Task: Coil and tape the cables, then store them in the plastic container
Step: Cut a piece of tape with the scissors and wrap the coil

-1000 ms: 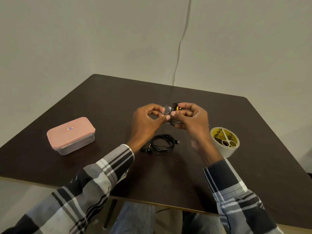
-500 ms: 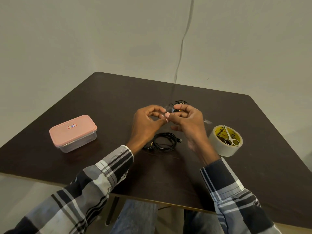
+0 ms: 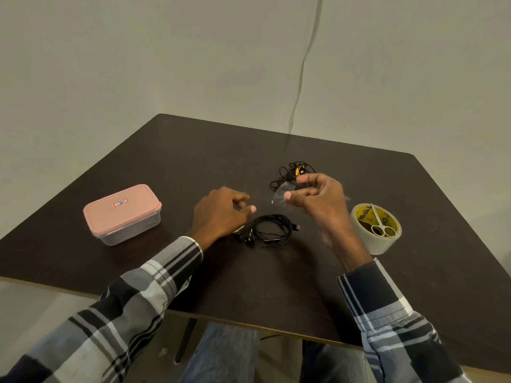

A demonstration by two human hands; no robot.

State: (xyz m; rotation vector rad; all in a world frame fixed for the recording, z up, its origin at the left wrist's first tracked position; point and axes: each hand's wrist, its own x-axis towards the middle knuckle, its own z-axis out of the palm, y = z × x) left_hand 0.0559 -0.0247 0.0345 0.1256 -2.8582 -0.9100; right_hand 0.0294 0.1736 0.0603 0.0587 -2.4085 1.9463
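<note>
My right hand (image 3: 318, 197) pinches a small clear piece of tape (image 3: 280, 195) above the dark table. My left hand (image 3: 221, 211) hovers just left of it, fingers loosely curled and holding nothing. Below and between my hands, a coiled black earphone cable (image 3: 272, 229) lies flat, its earbuds near my left wrist. Farther back sits a loose tangle of black cable with a yellow part (image 3: 293, 172), partly hidden by my right fingers. A closed plastic container with a pink lid (image 3: 121, 212) stands at the left.
A roll of clear tape (image 3: 376, 230) stands at the right with small scissors (image 3: 380, 223) lying across its core. The dark table (image 3: 193, 150) ends in a front edge near my forearms. A thin grey cable runs down the wall behind.
My hands have parted: the left has let go of the tape piece and dropped left towards the coiled cable. The right hand keeps the tape.
</note>
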